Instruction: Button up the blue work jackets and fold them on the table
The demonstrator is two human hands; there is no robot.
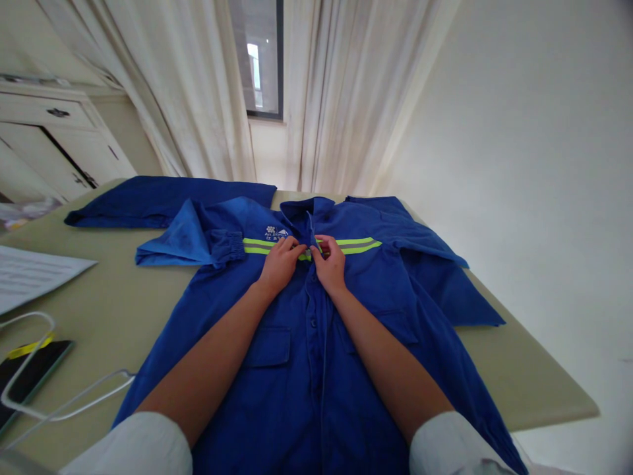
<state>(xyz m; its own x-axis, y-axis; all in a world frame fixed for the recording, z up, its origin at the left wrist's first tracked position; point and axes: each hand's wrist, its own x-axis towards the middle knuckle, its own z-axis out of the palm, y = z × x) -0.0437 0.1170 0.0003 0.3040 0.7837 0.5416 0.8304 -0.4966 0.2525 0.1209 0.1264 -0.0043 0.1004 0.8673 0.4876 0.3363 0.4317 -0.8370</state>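
The blue cloth jacket (288, 305) with a yellow-green reflective stripe (363, 246) lies front-up on the olive-green tabletop (113, 290), my left hand (279, 265) and right hand (330, 266) both with fingers (297, 251) pinched nearly closed on its buttoned front placket (313, 343), which I'd align level and taut.

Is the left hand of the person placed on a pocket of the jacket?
No, the left hand is at the stripe across the jacket, beside the right hand.
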